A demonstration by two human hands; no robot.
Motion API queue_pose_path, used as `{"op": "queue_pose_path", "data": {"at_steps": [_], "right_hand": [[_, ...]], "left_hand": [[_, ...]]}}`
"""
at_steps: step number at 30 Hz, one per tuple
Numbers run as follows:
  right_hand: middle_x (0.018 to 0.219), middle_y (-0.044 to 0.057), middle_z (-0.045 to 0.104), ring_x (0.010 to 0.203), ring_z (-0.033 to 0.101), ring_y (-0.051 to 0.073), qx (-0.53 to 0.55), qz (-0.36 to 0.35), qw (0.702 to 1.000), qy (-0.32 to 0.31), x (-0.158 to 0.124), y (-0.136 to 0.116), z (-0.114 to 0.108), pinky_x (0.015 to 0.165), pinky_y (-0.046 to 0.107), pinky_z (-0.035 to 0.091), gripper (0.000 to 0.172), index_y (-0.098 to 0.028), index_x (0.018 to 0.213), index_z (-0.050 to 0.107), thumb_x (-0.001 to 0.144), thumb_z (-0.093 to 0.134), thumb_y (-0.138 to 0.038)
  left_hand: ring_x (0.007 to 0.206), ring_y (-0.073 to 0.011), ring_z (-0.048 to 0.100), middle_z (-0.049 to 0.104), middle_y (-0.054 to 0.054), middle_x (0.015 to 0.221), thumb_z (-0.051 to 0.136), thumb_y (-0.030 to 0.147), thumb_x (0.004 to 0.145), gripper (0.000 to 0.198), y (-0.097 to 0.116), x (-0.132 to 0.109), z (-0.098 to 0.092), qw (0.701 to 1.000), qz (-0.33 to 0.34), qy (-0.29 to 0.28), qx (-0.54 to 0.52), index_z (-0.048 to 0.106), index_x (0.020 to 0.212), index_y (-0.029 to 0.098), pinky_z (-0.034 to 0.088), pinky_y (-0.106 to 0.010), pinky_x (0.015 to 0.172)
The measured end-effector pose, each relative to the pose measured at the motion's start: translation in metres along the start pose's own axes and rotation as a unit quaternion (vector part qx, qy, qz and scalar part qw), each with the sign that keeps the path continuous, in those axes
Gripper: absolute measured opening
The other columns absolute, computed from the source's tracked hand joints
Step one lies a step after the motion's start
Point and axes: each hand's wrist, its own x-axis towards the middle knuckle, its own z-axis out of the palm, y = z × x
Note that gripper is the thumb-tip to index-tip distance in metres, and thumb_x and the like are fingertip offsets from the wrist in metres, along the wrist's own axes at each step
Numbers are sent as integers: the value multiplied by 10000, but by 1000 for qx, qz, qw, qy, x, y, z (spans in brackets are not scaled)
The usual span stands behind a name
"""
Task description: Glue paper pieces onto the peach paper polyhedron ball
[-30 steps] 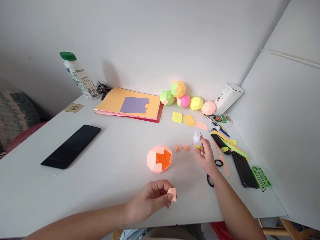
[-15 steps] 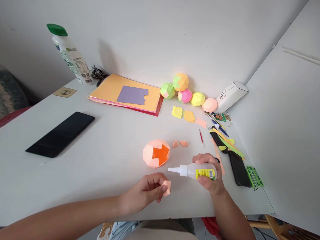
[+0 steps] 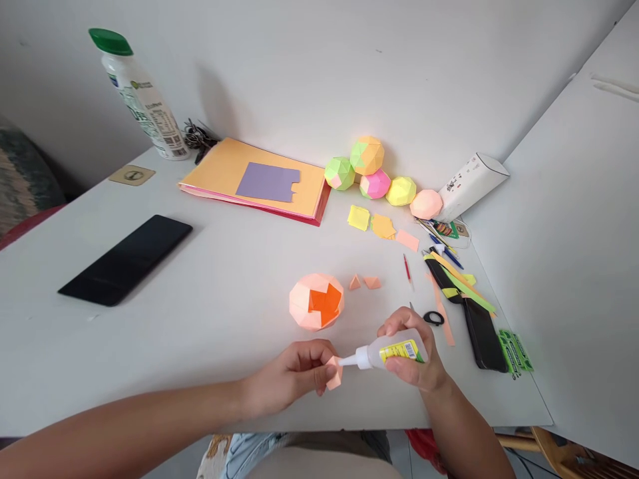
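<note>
Between thumb and fingers, my left hand (image 3: 304,372) pinches a small folded peach paper piece (image 3: 335,374). My right hand (image 3: 417,356) grips a glue bottle (image 3: 392,351) with a yellow label, tilted so that its white nozzle points left and meets the upper edge of the paper piece. Just beyond my hands rests a faceted peach paper ball (image 3: 305,303); an opening on its right side shows an orange inside. Two small folded peach pieces (image 3: 372,283) lie to the right of the ball.
Finished-looking faceted paper balls (image 3: 367,156) stand along the wall beside a white box (image 3: 474,186). Scissors (image 3: 433,318), a black phone (image 3: 483,339) and paper strips lie at the right. A dark tablet-like slab (image 3: 127,259), paper stack (image 3: 214,173) and bottle (image 3: 144,106) occupy the left.
My right hand has brought the glue bottle left and down, so its nozzle now touches the paper piece. The left hand keeps its pinch. The view has shifted slightly.
</note>
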Motion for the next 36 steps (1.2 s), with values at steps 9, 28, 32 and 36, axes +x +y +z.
{"op": "queue_pose_path", "data": {"at_steps": [9, 28, 32, 36], "right_hand": [[574, -68, 473, 417, 392, 76, -8, 2, 1000, -8, -1, -1, 3, 389, 186, 315, 259, -240, 890, 501, 746, 711, -285], [548, -63, 472, 396, 375, 74, -37, 32, 999, 12, -1, -3, 3, 365, 195, 304, 232, -232, 828, 527, 712, 726, -258], [554, -63, 482, 394, 379, 74, -40, 35, 999, 7, -1, -2, 2, 366, 198, 307, 234, -241, 840, 542, 714, 735, -289], [583, -55, 504, 397, 391, 73, -33, 29, 999, -1, -3, -3, 2, 367, 202, 313, 227, -241, 857, 551, 712, 725, -255]], "left_hand": [[703, -125, 488, 538, -3, 760, 612, 568, 849, 431, 5, 0, -1, 1000, -4, -6, 9, 636, 715, 159, 426, -272, 739], [706, -130, 482, 560, -3, 726, 616, 545, 851, 412, 7, 0, -1, 1000, -6, -7, 1, 609, 694, 164, 422, -274, 731], [706, -134, 484, 563, -4, 722, 619, 539, 851, 402, 5, 2, -1, 1000, -5, -8, 0, 611, 696, 167, 423, -272, 726], [700, -133, 482, 558, -2, 712, 626, 534, 845, 398, 6, 2, -1, 1000, -7, -8, -3, 614, 694, 167, 421, -269, 725]]}}
